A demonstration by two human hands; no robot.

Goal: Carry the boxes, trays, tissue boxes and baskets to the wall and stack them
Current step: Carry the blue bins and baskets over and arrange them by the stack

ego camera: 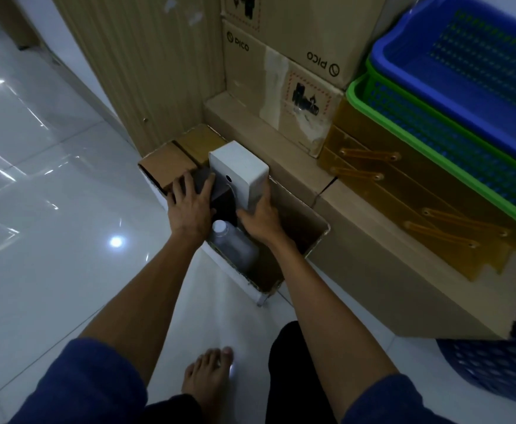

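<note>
Hands either side of white box

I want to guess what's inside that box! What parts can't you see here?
Head view, the only one:
- Floor of the open box: hidden by the left hand, the right hand and the white box.
- The dark thing under the left hand: covered, unidentifiable.
- The bottle: too dim to read any label.
- The lower blue basket: cut off by the frame's edge.
</note>
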